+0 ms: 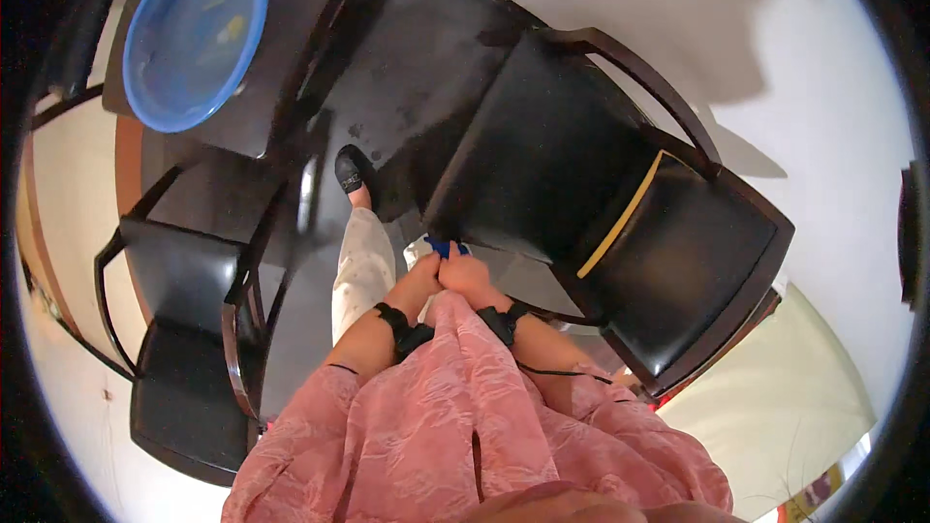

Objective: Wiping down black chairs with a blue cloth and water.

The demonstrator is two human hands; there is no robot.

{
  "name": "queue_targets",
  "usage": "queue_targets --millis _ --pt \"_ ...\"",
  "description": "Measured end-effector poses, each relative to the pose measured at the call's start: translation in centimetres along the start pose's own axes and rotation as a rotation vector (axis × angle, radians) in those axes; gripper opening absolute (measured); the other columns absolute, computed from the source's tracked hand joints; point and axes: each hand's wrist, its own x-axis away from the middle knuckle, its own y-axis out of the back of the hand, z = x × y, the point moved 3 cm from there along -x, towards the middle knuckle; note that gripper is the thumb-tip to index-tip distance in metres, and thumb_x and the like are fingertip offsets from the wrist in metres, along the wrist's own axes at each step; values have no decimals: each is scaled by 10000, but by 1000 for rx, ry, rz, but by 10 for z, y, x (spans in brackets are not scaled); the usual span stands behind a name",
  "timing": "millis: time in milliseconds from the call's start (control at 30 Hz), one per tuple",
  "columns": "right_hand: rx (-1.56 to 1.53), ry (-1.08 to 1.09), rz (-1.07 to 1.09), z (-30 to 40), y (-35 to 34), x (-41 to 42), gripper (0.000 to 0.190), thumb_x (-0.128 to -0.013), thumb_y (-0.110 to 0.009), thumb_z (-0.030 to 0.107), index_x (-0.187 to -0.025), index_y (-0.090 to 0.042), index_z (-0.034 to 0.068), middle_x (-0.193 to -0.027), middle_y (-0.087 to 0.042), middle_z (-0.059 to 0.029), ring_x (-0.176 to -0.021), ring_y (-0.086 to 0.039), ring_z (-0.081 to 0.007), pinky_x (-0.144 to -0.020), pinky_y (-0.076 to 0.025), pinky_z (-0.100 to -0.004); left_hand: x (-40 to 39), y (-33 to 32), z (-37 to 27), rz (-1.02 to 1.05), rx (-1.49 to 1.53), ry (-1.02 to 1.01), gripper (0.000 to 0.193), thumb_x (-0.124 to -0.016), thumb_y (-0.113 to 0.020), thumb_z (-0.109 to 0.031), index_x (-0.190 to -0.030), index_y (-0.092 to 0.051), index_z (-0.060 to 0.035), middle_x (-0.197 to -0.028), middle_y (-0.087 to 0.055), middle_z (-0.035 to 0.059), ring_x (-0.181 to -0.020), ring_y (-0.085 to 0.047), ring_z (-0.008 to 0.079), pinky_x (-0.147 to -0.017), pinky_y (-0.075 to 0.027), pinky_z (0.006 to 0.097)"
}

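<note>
Both hands are together low in front of my body, above the pink patterned top (465,407). My left hand (425,277) and my right hand (465,276) meet at a blue cloth-like item (445,247), whose exact kind I cannot tell. White material (417,251) shows beside it on the left. The fingers are partly hidden, and which hand grips the blue item is unclear. Black straps with small dark units are around both wrists. A leg in pale trousers (363,261) and a black shoe (350,167) reaches forward on the dark floor.
A black cushioned chair (508,145) with a curved wooden armrest (647,80) stands close at right, a yellow strip (621,218) on its backrest edge. Another black chair (189,269) is at left. A blue plastic basin (196,36) rests on a dark table (218,123) at upper left.
</note>
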Motion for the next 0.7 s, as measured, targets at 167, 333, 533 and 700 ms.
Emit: queue_targets --millis 167,333,533,700 --pt "-66 -77 48 -17 -35 9 660 -884 -422 403 -1443 -304 73 -1112 -611 -273 -969 -627 -406 -849 -488 -475 8 22 31 -198 109 257 258 -880 -514 -178 -1108 -568 -71 -944 -642 125 -830 -645 304 -728 -529 445" --pt "-54 -11 -39 -24 -38 15 604 -864 -483 417 -1394 -409 137 -1057 -629 -228 -917 -639 -390 -799 -509 -475 28 23 0 -246 -200 141 260 -909 -489 -197 -1116 -562 -59 -915 -625 112 -818 -629 265 -698 -536 432" --pt "-133 233 -426 -42 3 33 357 -856 -556 404 -1049 -659 122 -883 -629 -181 -784 -634 -368 -713 -523 -456 71 -18 -79 -299 -585 -134 249 -921 -536 -278 -1066 -582 -82 -874 -601 58 -769 -587 159 -652 -522 313" --pt "-365 233 -642 -85 105 45 326 -833 -598 396 -1036 -666 149 -876 -613 -155 -782 -623 -355 -716 -516 -437 87 -120 -147 -142 -587 -356 239 -912 -584 -305 -1065 -589 -122 -883 -588 -8 -738 -548 84 -640 -489 246"
